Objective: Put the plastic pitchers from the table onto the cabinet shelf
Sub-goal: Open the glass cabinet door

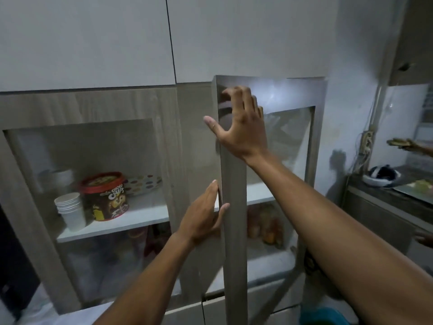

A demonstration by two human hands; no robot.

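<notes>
Fingers of the right hand (241, 127) are spread open and flat against the upper frame of the glass door (234, 184) at centre frame, thumb out to the left. Lower down, the left hand (203, 216) is also open, its fingertips laid along the door's left edge, gripping nothing. That door stands slightly ajar. Behind the left pane, the shelf (140, 219) holds stacked cups (71, 211), a Choco Chips tub (107, 195) and a dotted plate (145, 184). No pitcher shows anywhere in frame.
</notes>
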